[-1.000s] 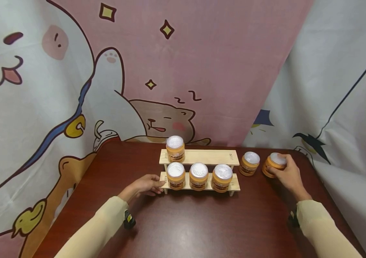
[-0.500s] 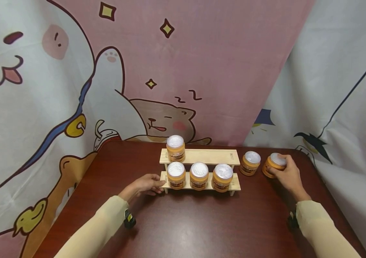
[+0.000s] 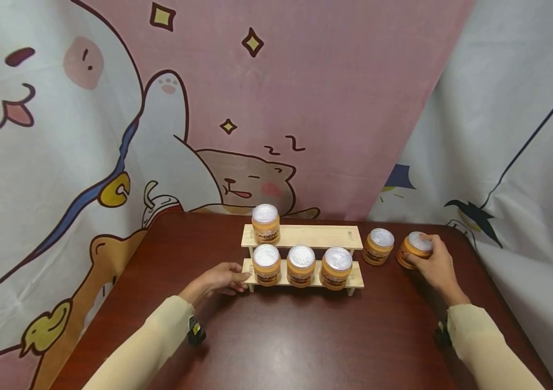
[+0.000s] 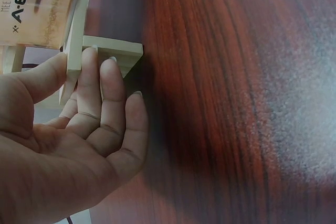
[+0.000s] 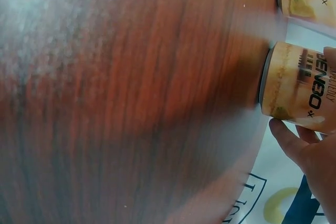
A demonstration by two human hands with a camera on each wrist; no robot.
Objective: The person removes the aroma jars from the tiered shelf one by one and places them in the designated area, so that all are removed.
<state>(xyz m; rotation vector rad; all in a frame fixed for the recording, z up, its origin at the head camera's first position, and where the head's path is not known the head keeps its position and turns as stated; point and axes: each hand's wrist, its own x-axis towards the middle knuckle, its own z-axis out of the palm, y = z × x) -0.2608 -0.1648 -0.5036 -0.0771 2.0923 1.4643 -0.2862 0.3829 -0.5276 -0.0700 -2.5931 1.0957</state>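
A two-tier wooden rack (image 3: pixel 322 236) stands on the table. My left hand (image 3: pixel 220 279) pinches the left end of its lower shelf, the thumb above and fingers beneath; in the left wrist view the fingers (image 4: pixel 107 103) curl by the rack's leg (image 4: pixel 113 46). At the far right my right hand (image 3: pixel 436 266) holds an orange jar (image 3: pixel 410 251) with a clear ridged lid, thumb on the near side and fingers behind. That jar (image 5: pixel 294 85) stands upright on the table in the right wrist view. Another such jar (image 3: pixel 378 248) is between it and the rack.
Three jars line the lower shelf: left (image 3: pixel 267 266), middle (image 3: pixel 301 267) and right (image 3: pixel 336 270). One jar (image 3: pixel 265 225) is at the upper shelf's left end. Behind the dark red table (image 3: pixel 276 336) hangs a printed cartoon curtain (image 3: pixel 335 108).
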